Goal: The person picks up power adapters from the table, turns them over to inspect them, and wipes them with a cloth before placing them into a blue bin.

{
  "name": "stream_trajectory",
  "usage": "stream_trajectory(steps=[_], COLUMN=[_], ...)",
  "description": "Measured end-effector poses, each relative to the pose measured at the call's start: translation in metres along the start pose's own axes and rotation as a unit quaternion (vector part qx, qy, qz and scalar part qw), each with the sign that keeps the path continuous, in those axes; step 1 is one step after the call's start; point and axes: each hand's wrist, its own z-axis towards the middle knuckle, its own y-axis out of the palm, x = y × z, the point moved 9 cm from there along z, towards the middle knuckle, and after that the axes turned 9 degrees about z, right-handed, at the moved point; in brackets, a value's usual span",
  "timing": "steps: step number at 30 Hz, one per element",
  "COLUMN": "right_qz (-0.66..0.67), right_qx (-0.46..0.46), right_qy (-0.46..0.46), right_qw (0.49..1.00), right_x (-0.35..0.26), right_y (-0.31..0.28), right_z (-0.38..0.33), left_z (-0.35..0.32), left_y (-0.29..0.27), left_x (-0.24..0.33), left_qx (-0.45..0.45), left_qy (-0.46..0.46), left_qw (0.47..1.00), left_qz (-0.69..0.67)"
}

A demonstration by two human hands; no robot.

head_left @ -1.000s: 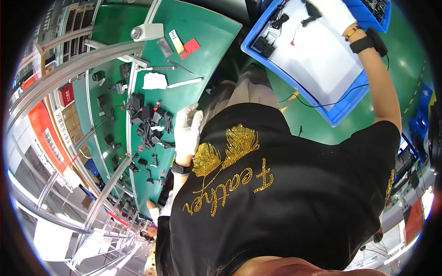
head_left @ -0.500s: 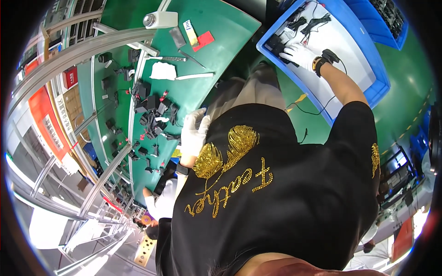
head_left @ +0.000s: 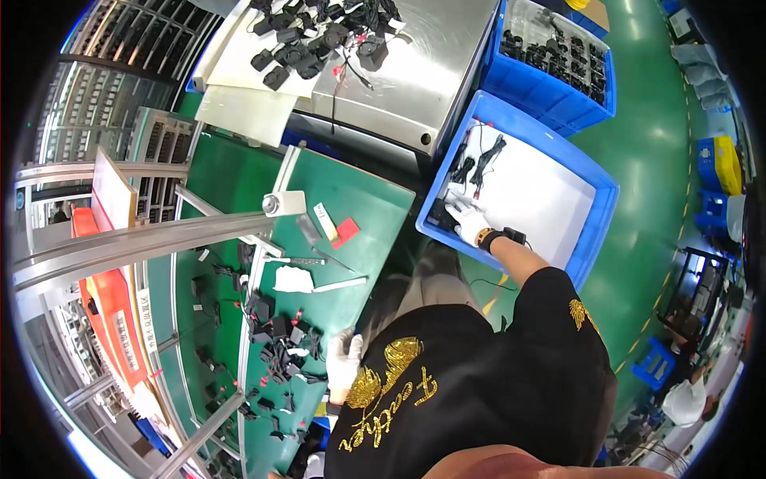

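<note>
My right hand (head_left: 469, 220), in a white glove, reaches into a blue bin (head_left: 604, 209) with a white lining. Its fingers are stretched out over black power adapters (head_left: 440, 215) along the bin's left side; whether the fingertips touch them is hard to make out. Coiled black cables (head_left: 485, 160) lie just beyond that hand. Another black piece (head_left: 515, 236) with a cord sits beside my wrist. My left hand (head_left: 344, 361), also gloved, stays at the edge of the green table with its fingers apart and nothing in them. A pile of black adapters and cables (head_left: 279, 335) lies near it.
A white bottle (head_left: 286, 203), a red card (head_left: 345, 232) and a white cloth (head_left: 294, 279) lie on the green table (head_left: 375, 199). Beyond stands a metal bench (head_left: 435, 48) bearing more adapters. A second blue bin (head_left: 550, 94) holds black parts. Metal frame posts (head_left: 144, 246) rise on the left.
The view has tilted to take in more of the far side, including the metal bench. My right hand remains among the adapters in the bin; my left hand remains by the table edge.
</note>
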Motion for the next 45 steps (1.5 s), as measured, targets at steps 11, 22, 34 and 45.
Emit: stream_trajectory(steps=[11, 22, 34, 45], right_qz=[0.011, 0.157, 0.460, 0.175], right_qx=[0.124, -0.015, 0.275, 0.051], right_qy=[0.115, 0.134, 0.081, -0.299], right_qw=[0.986, 0.978, 0.840, 0.936], right_x=[-0.013, 0.011, -0.120, -0.459], right_y=[-0.028, 0.006, -0.151, -0.057], right_z=[0.047, 0.050, 0.011, 0.090], left_z=[0.001, -0.001, 0.067, 0.224], left_y=[-0.012, -0.052, -0.290, -0.218], left_x=[-0.023, -0.031, -0.141, -0.126], left_qx=[0.058, 0.064, 0.268, 0.166], left_qy=[0.009, 0.025, -0.030, 0.087], left_qw=[0.998, 0.998, 0.963, 0.961], left_qz=[0.003, 0.014, -0.025, 0.203])
